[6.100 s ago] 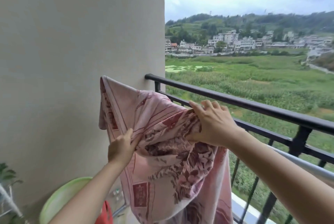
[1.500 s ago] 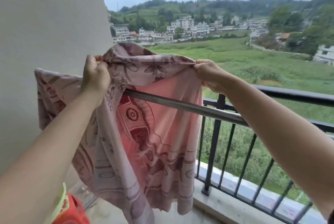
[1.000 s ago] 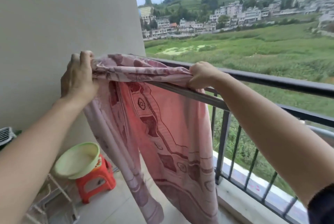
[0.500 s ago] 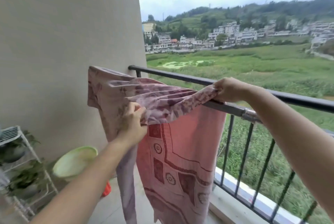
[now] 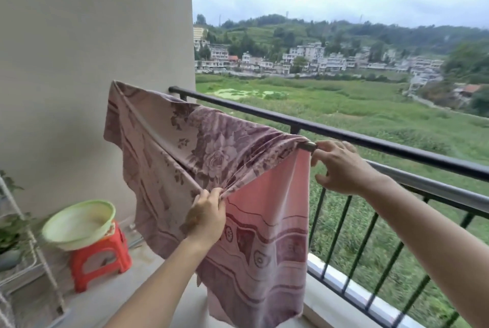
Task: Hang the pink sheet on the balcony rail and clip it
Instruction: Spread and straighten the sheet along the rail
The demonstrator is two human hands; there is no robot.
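Observation:
The pink patterned sheet [image 5: 211, 153] hangs over a silver pole [image 5: 423, 182] that runs just inside the black balcony rail [image 5: 370, 139]. Its far end reaches up by the wall, and a long pink panel hangs down toward the floor. My left hand [image 5: 206, 216] grips a bunched fold of the sheet below the pole and holds it toward me. My right hand [image 5: 341, 166] is at the sheet's right edge on the pole, with fingers spread and thumb below; it holds nothing that I can see. No clip is in view.
A beige wall [image 5: 92, 36] closes the left side. A pale green basin [image 5: 79, 224] sits on a red plastic stool [image 5: 100, 256] on the floor at the left. A white wire rack with plants [image 5: 16, 235] stands at the far left edge.
My left hand has pulled the bunched fold lower and nearer to me. My right hand has let go of the sheet's top edge and now sits open beside it on the pole.

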